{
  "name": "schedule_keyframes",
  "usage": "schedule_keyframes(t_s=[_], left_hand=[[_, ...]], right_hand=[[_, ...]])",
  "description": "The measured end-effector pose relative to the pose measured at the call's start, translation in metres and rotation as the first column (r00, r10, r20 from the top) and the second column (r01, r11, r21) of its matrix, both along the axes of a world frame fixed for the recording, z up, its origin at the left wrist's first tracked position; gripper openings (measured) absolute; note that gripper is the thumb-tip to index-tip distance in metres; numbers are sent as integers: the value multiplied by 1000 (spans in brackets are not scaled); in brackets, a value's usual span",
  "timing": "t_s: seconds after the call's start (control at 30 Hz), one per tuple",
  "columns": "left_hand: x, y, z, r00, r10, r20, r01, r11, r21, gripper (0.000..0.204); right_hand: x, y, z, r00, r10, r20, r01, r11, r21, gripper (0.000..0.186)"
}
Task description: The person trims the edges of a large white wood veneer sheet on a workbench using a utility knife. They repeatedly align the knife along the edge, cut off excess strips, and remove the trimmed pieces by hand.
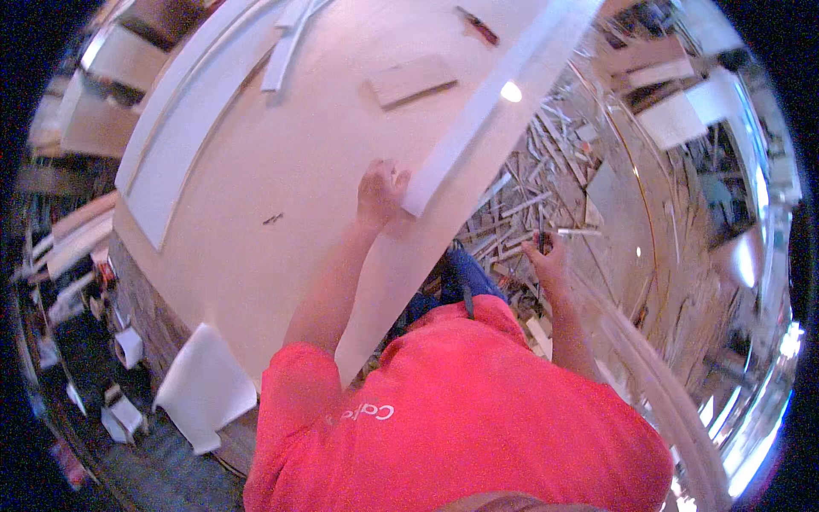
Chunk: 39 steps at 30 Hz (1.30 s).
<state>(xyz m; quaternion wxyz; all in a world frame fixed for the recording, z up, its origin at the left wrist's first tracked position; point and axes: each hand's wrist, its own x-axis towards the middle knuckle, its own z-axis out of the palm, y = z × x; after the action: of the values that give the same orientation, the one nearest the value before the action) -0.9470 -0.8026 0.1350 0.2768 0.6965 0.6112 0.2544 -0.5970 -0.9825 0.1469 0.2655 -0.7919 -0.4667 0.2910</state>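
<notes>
On a large pale board, my left hand [381, 194] is beside the near end of a long white strip [478, 128]. Its fingers are curled in, and whether they pinch the strip's edge or a small thing is hard to make out. Off the board's right edge, above the scraps, my right hand [547, 256] is closed around a thin dark tool [541, 229] that points away from me; its exact kind does not show. Past my left hand lies a flat rectangular wood block [413, 82]. Farther off is a red-and-dark hand tool [478, 27].
White panels [183, 162] and narrow strips [288, 47] lie at the board's far left. Small dark bits [273, 218] sit on its surface. A heap of wood offcuts [546, 171] covers the floor at right. A bent white sheet [207, 388] is at lower left.
</notes>
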Motion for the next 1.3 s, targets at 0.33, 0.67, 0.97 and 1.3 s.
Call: schedule_keyframes(t_s=[0.33, 0.67, 0.97, 1.3], left_hand=[[76, 1, -1, 959, -180, -218, 175, 984, -45, 52], [99, -4, -11, 930, -316, -189, 301, 948, -104, 55], [112, 5, -37, 855, -447, -262, 518, 762, 388, 40], [109, 16, -63, 850, -474, -232, 525, 712, 466, 26]], right_hand=[[18, -100, -31, 119, -665, -737, 442, 700, -561, 16], [4, -61, -65, 277, -628, -727, 382, 766, -516, 21], [-87, -78, -111, 352, -533, -769, 377, 833, -405, 23], [-205, -70, -99, 863, -241, -444, 313, 945, 96, 56]])
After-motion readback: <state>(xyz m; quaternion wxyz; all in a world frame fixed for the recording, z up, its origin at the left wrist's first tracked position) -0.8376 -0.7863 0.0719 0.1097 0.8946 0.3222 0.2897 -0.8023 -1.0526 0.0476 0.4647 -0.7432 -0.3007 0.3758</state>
